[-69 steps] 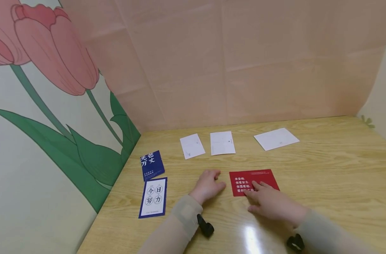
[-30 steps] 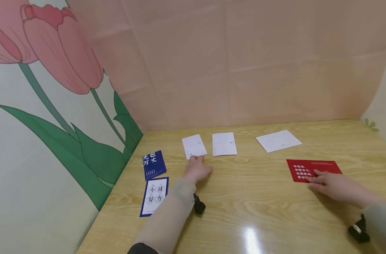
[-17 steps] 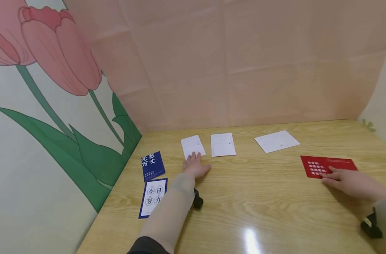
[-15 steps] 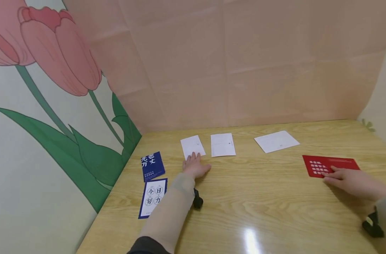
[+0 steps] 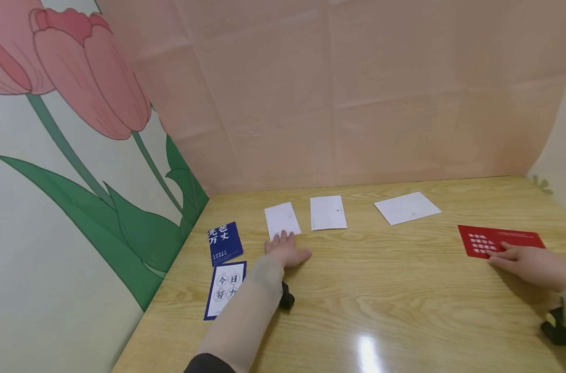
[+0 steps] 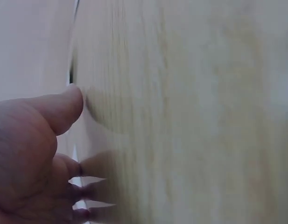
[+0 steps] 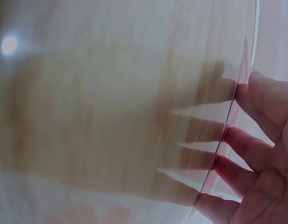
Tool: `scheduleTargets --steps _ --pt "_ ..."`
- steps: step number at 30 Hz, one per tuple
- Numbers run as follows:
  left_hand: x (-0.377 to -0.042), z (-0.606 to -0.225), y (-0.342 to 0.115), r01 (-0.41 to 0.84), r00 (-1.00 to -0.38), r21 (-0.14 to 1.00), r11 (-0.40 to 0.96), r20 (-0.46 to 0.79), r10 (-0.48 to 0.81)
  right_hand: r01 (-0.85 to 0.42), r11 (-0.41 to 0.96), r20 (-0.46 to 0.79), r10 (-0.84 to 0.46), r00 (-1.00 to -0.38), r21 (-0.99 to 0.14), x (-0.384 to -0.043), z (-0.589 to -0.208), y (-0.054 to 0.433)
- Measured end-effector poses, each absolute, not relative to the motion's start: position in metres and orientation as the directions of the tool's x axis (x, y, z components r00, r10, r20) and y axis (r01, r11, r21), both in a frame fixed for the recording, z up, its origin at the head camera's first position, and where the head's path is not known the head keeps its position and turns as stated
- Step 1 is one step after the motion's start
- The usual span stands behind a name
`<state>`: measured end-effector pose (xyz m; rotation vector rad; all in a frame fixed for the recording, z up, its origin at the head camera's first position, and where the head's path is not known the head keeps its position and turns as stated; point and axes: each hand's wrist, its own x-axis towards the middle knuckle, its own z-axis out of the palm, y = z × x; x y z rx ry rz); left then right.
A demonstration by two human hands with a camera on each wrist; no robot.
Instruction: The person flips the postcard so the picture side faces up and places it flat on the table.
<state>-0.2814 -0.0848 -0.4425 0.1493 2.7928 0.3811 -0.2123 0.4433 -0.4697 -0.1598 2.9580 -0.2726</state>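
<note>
My left hand (image 5: 286, 252) reaches forward with its fingers spread, fingertips on the near edge of a white card (image 5: 281, 217). In the left wrist view the thumb of the left hand (image 6: 27, 158) stands off to the side, with the fingertips down at the tabletop. Over at the right, my right hand (image 5: 527, 265) rests its fingertips on a red card (image 5: 520, 238) with white lettering, which lies flat. The right wrist view has the fingers of the right hand (image 7: 263, 154) lined up along the thin red card (image 7: 242, 74), pressing down on it.
Two more white cards, a middle one (image 5: 328, 212) and a right one (image 5: 407, 208), lie along the back of the wooden table (image 5: 380, 290). On the left are a dark blue card (image 5: 227, 246) and a blue-bordered white card (image 5: 219, 303), partly behind the left forearm.
The red card has slid from the middle to the right under my right hand. My left hand has moved forward to the left white card, which has shifted slightly towards me.
</note>
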Motion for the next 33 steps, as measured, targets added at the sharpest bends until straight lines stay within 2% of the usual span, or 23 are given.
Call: scheduleTargets --steps 15,22,33 --pt "-0.237 -0.434 -0.093 0.151 -0.903 0.22 0.964 -0.367 0.225 -0.081 0.975 -0.168 -0.116 -0.979 -0.206 -0.215 -0.471 0.446" --pt "-0.207 -0.434 -0.106 0.3 -0.88 0.14 0.944 -0.342 0.33 -0.092 0.979 -0.159 -0.122 -0.98 -0.184 -0.213 -0.47 0.445" --pt "-0.166 -0.433 -0.121 0.468 -0.812 0.094 0.879 -0.347 0.47 -0.11 0.978 -0.143 -0.136 -0.98 -0.175 -0.213 -0.47 0.443"
